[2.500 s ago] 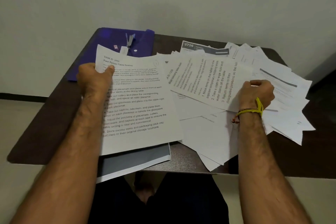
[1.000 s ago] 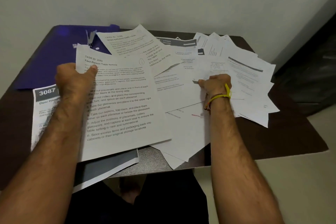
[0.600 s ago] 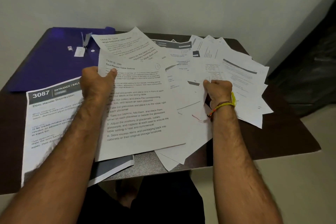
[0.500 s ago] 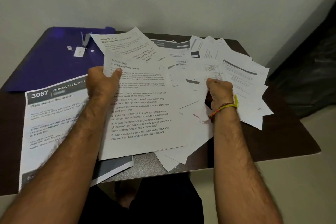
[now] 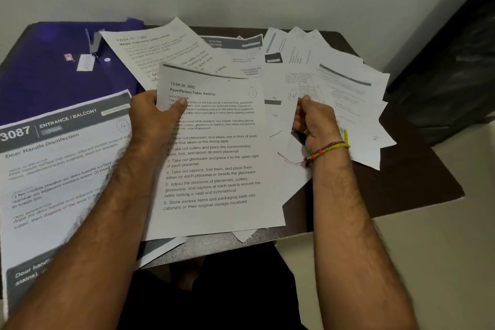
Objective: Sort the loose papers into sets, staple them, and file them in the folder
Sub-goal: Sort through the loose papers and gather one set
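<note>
Plain pale wall behind a dark brown table [image 5: 401, 190] strewn with printed sheets. Left hand [image 5: 154, 118]: thumb pressed on the front of the "Four-Person Table Setting" sheet [image 5: 214, 158] near its top left corner, remaining fingers curled behind it, so the sheet is pinched and held up over the table. Right hand [image 5: 314, 122]: fingers curled, thumb and fingertips pinching the edge of a sheet in the fanned loose papers [image 5: 348, 94], which spread beyond and to the right of those fingers. A yellow and red thread bracelet [image 5: 330, 147] circles the right wrist. Left of the left-hand fingers lies the "Door Handle Disinfection" sheet [image 5: 53, 169]; beyond them the purple folder [image 5: 40, 75], partly overlapped by the "Wipe balcony table clean" sheet [image 5: 155, 48].
</note>
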